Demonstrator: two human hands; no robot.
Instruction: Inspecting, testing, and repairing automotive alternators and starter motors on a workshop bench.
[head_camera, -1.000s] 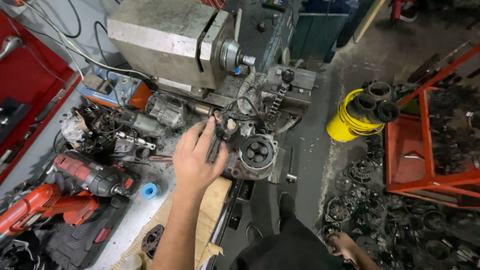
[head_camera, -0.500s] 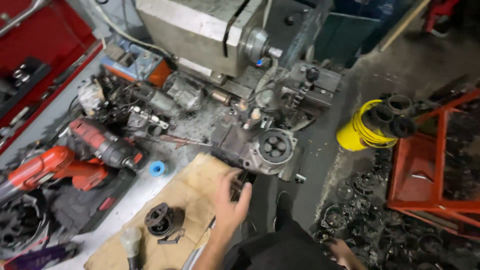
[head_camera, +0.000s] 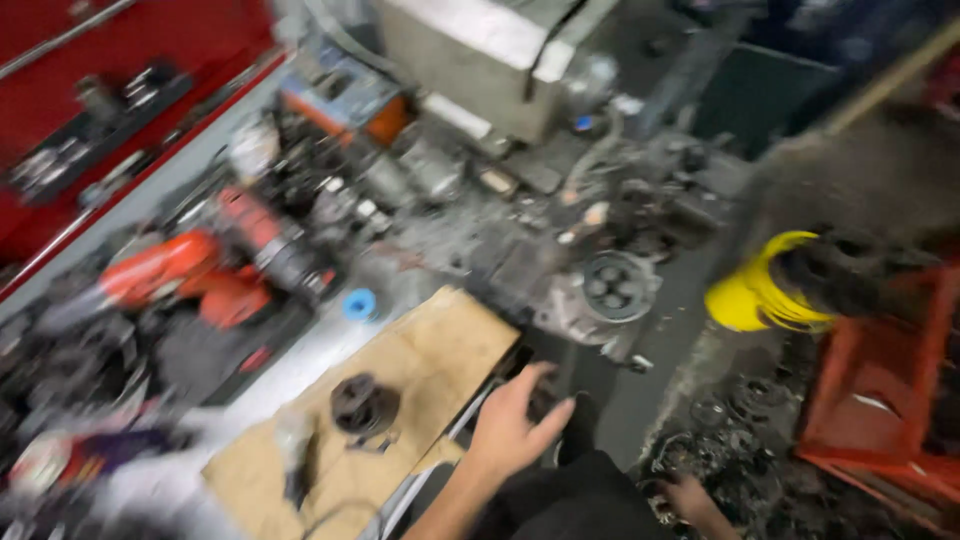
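Note:
The picture is motion-blurred. My left hand (head_camera: 515, 425) hovers at the right edge of a brown cardboard sheet (head_camera: 430, 350) on the bench, fingers apart, with nothing seen in it. A black round part (head_camera: 365, 405) lies on the cardboard to its left. A grey round metal housing with holes (head_camera: 612, 285) sits beyond the hand, apart from it. My right hand (head_camera: 690, 498) hangs low at the bottom, next to dark metal parts on the floor; its fingers are too blurred to read.
Red power tools (head_camera: 190, 270) and a small blue ring (head_camera: 358, 303) lie left of the cardboard. A grey machine (head_camera: 480, 50) stands at the back and a red tool chest (head_camera: 90, 90) far left. A yellow container (head_camera: 755, 295) and a red frame (head_camera: 880, 400) stand at the right.
My left hand has left the metal housing and drawn back toward me to the cardboard's edge. The view has swung left and down and is now blurred.

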